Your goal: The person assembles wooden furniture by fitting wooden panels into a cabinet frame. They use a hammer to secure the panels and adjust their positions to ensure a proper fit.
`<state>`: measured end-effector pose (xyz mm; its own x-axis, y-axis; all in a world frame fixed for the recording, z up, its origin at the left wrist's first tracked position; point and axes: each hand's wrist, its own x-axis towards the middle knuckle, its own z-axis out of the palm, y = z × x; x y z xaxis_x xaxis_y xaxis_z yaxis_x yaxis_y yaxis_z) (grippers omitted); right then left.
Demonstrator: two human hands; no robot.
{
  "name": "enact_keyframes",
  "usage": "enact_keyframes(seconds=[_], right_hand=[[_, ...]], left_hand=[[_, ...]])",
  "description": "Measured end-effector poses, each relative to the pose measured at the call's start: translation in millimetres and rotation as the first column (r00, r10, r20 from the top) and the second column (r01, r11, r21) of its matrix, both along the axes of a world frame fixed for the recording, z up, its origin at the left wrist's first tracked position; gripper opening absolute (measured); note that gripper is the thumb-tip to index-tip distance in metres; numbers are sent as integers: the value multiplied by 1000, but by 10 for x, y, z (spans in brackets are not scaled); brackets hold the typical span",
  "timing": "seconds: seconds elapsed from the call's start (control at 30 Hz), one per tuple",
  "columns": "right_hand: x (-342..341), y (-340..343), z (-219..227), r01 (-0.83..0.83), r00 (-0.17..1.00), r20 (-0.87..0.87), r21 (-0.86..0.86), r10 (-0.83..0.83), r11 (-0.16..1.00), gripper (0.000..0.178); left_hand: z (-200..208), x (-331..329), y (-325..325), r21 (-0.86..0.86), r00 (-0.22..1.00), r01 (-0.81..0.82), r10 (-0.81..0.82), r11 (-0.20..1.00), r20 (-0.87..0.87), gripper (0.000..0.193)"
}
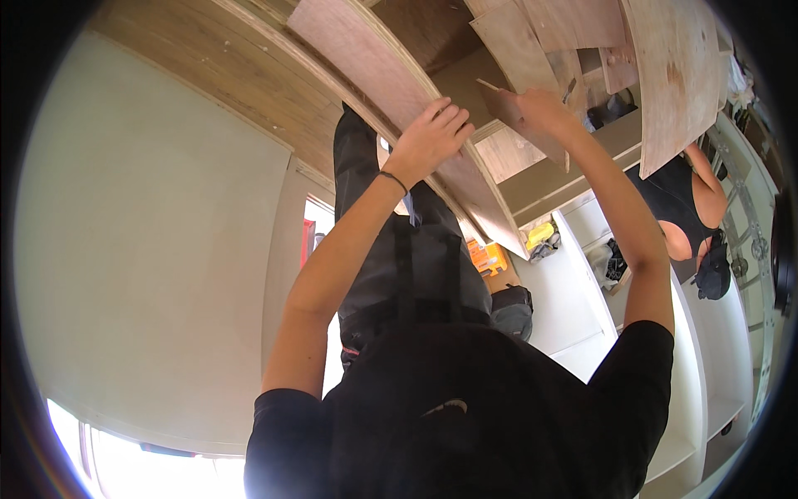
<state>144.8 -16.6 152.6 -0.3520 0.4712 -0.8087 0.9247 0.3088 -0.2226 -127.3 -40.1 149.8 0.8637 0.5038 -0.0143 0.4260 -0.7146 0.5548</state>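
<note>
My left hand is closed over the edge of a long plywood board, its fingers curled across the top. The board runs from the upper middle down toward the right, in front of my legs. To the right, my right hand grips a thin, flat wooden piece near its upper part; the thumb side is partly hidden. This piece is held tilted over an open wooden frame. Behind it lean several loose plywood pieces.
Close on the right stands a tall plywood panel. Beyond it is another person in a dark sleeveless top, beside a metal ladder. White shelving, an orange case and a black bag lie below. A pale wall fills the left.
</note>
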Motion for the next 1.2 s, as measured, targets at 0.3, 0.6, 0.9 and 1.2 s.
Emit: enact_keyframes(seconds=[0.3, 0.6, 0.9, 1.2], right_hand=[[-46, 58, 75, 2, 998, 59, -109, 5, 994, 76], [-74, 88, 130, 32, 999, -9, -45, -33, 998, 73], [-111, 183, 217, 23, 999, 39, -62, -21, 998, 79], [-53, 117, 174, -22, 994, 100, -144, 37, 989, 78]], left_hand=[[17, 8, 15, -31, 1000, 7, -7, 1000, -14, 39], [-8, 15, 3, -11, 1000, -2, 2, 1000, -5, 40], [-16, 23, 26, -27, 1000, 24, -24, 999, -10, 51], [-12, 34, 34, -37, 1000, 14, -15, 999, -20, 50]])
